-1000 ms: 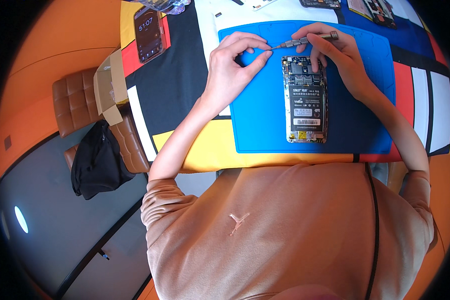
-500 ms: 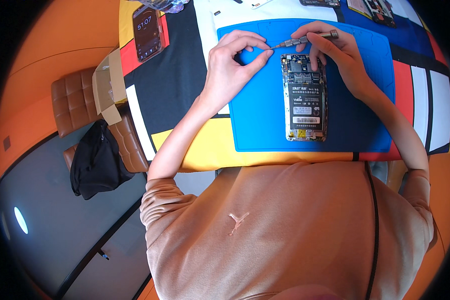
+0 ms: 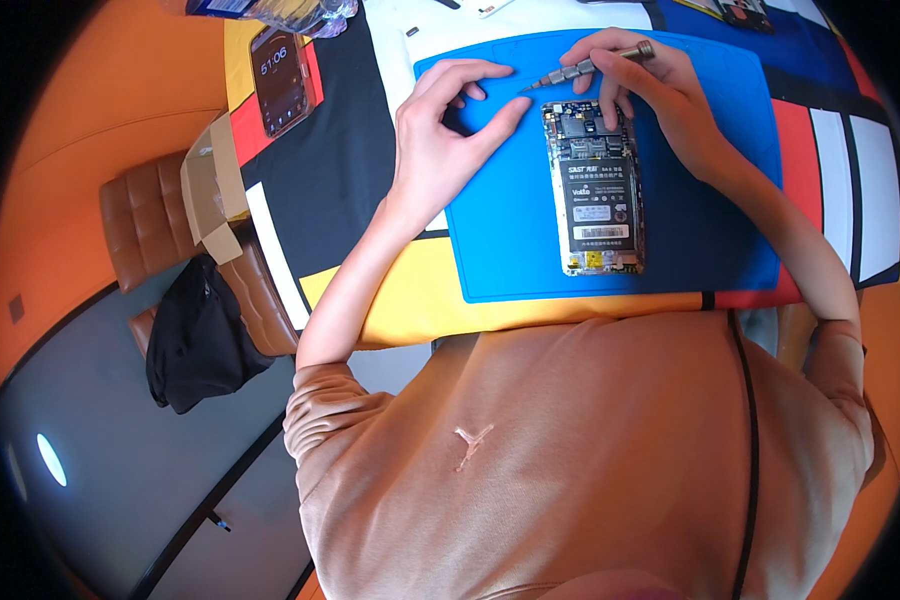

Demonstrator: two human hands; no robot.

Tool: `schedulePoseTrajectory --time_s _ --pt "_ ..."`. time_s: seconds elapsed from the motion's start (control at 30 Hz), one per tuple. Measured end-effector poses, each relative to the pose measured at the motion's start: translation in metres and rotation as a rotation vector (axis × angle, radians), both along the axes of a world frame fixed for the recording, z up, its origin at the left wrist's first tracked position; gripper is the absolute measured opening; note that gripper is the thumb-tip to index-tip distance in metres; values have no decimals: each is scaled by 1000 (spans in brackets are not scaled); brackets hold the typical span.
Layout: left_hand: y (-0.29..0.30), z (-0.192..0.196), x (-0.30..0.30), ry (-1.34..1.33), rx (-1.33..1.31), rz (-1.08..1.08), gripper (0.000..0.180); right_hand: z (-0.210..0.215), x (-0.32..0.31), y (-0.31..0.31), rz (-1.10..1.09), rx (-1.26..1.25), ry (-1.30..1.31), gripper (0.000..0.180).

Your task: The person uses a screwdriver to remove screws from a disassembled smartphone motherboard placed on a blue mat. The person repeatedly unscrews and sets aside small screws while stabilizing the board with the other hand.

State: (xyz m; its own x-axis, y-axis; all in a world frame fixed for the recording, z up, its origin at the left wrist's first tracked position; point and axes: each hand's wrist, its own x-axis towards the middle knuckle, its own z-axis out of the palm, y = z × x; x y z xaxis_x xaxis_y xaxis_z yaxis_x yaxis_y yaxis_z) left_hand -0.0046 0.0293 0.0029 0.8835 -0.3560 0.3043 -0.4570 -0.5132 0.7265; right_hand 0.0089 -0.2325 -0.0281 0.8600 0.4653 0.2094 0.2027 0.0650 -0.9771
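Observation:
An opened smartphone [image 3: 598, 190], its circuit board and black battery exposed, lies on a blue work mat [image 3: 505, 240]. My right hand [image 3: 660, 90] grips a grey metal precision screwdriver [image 3: 577, 71] above the phone's top end. The driver's tip points left, toward my other hand. Some of the right fingers reach down over the circuit board. My left hand [image 3: 445, 130] is at the mat's upper left, thumb and fingers apart and nothing visible between them. The screwdriver's tip is close to the left thumb; whether it carries anything is too small to tell.
A lit phone [image 3: 282, 82] showing a timer lies on the patterned cloth at the far left, beside a clear plastic bag [image 3: 320, 15]. Another opened device [image 3: 745, 12] is at the back right. Left of the table are a cardboard box [image 3: 213, 190] and a black garment [image 3: 205, 335].
My left thumb and fingers have spread apart, away from the screwdriver's tip, which they were pinched at before. The whole view has shifted slightly.

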Motion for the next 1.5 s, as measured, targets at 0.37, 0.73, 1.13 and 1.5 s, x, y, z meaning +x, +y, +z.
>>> schedulePoseTrajectory --time_s 0.37,0.73,1.13,1.5 --pt "-36 41 -17 -118 535 -717 71 26 -12 -7 -566 268 164 14" --pt "-51 58 17 -99 675 -799 86 18 -1 -15 -635 347 208 21" --pt "-28 10 -13 -359 532 -163 82 7 -5 -21 -589 338 172 19" --pt "-26 4 -25 -265 459 35 77 7 -20 -41 -450 -109 -447 26"
